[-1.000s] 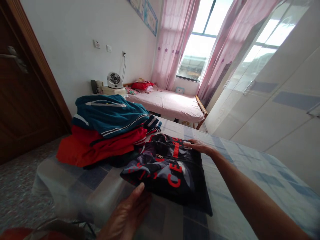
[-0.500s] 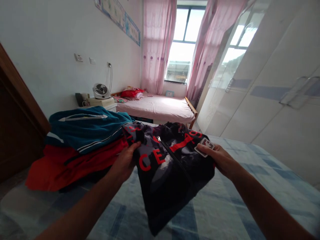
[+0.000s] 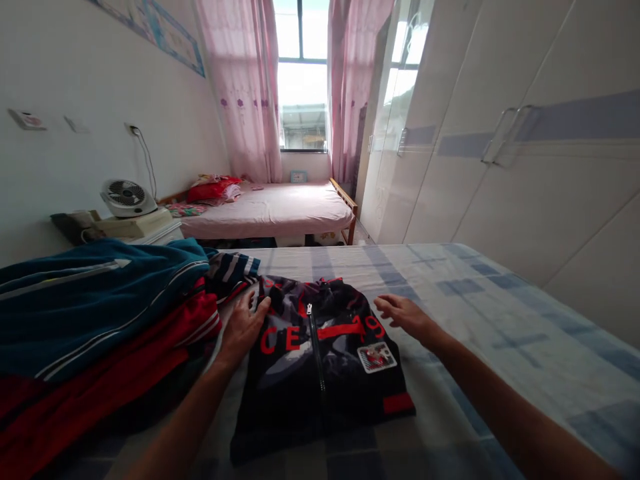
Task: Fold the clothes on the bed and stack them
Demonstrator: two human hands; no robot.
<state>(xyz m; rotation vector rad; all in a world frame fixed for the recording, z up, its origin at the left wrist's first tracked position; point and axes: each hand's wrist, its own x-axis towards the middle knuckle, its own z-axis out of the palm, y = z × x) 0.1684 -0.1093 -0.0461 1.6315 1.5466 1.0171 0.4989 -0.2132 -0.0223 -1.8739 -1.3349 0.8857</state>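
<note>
A folded black jacket [image 3: 295,417] with red letters, a front zipper and a small patterned patch lies on the checked bedsheet [image 3: 440,427] in front of me. At its upper left edge is my left hand [image 3: 243,327], thumb over the fabric and fingers apart, not closed on it. My right hand [image 3: 407,319] hovers just off the jacket's upper right side, fingers loosely bent and nothing in them. Left of the jacket sits a heap of clothes: a teal garment [image 3: 115,293] with white stripes over a red garment [image 3: 125,387].
Beyond this bed stands another bed [image 3: 280,210] with pink bedding and a red bundle [image 3: 213,190]. A white fan [image 3: 129,198] rests on a cabinet by the left wall. Along the right runs a tall white wardrobe [image 3: 500,200]; a window [image 3: 303,87] is at the back.
The jacket went from being held up by both hands to lying on the bed. My right hand let go of its right side; the left loosened too. The view turned right.
</note>
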